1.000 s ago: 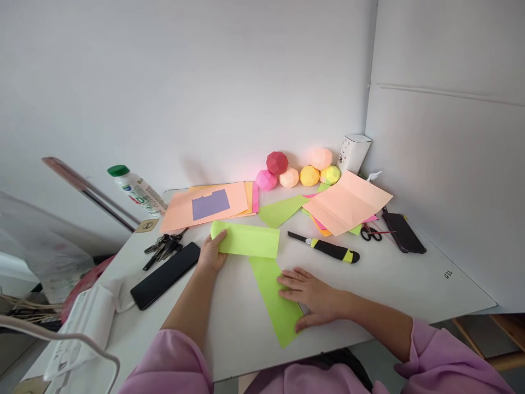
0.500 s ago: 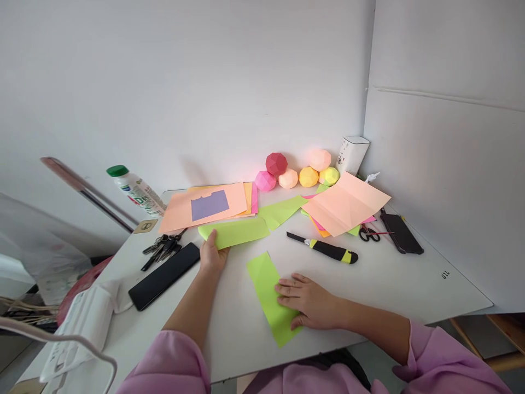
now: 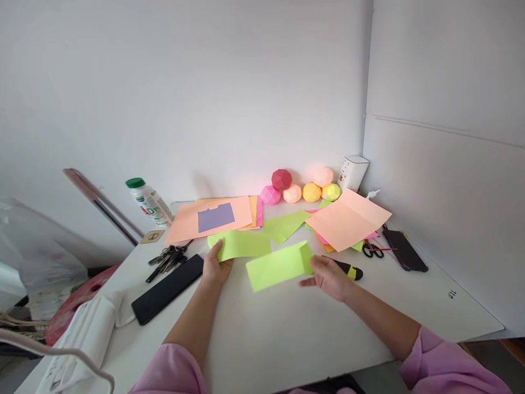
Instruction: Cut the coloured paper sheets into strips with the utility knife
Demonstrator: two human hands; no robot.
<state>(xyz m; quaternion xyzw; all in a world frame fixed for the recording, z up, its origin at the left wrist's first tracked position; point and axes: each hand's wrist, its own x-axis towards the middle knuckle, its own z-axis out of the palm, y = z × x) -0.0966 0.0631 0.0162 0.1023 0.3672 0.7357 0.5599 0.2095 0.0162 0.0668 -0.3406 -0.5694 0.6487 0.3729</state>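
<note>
My left hand (image 3: 216, 266) grips the left end of a green paper strip (image 3: 244, 244), thumb on top, fingers underneath. Raised above the table, a second green paper piece (image 3: 276, 267) is pinched at its right end by my right hand (image 3: 330, 275); that end bends upward. Behind both lies another green paper piece (image 3: 286, 226). A utility knife (image 3: 353, 272) is partly hidden behind my right hand, only its black and yellow handle end showing.
Faceted paper balls (image 3: 281, 179) stand by the wall. Peach sheets (image 3: 348, 219) lie at right, near scissors (image 3: 372, 250) and a black phone (image 3: 404, 249). At left are a stacked peach sheet (image 3: 184, 221), keys (image 3: 168, 257), a black slab (image 3: 168, 290) and a bottle (image 3: 151, 203).
My right hand has picked up the green paper piece it lay flat on and carried it up and forward, partly covering the utility knife. My left hand still holds its strip.
</note>
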